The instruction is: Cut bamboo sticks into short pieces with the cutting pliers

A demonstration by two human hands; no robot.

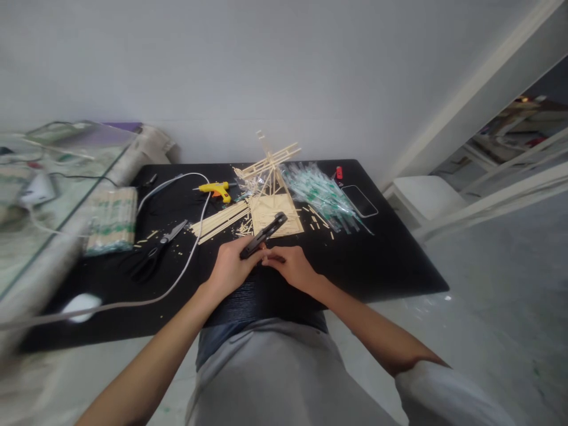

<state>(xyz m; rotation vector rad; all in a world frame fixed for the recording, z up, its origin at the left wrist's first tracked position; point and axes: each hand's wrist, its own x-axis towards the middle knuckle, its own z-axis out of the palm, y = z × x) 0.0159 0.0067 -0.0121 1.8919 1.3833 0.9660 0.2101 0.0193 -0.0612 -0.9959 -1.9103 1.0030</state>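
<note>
Looks down past a grey-clad lap to two bare hands meeting at the near edge of a black table (390, 260). Grips a black cutter (263, 235) in the left hand (231, 267), fingers clamped round its handle, head angled up and away to the right. Sets the right hand (291, 266) just beside it, fingertips drawn together against the cutter's near end; cannot tell whether anything is pinched there. Shows, just beyond the grip, a flat wooden base (266, 212) under the cutter's head, with a stick model (271, 177) standing on it. Shows loose sticks (219, 220) fanned out beyond and left of the grip. Shows, further left of the grip, black scissors (156, 253) and a white cable (200, 228) looping past them. Places a yellow glue gun (216, 189) beyond and left of the grip. Places a heap of clear packets (322, 192), a phone (360, 201) and a small red object (339, 173) beyond and right, toward the far wall.
</note>
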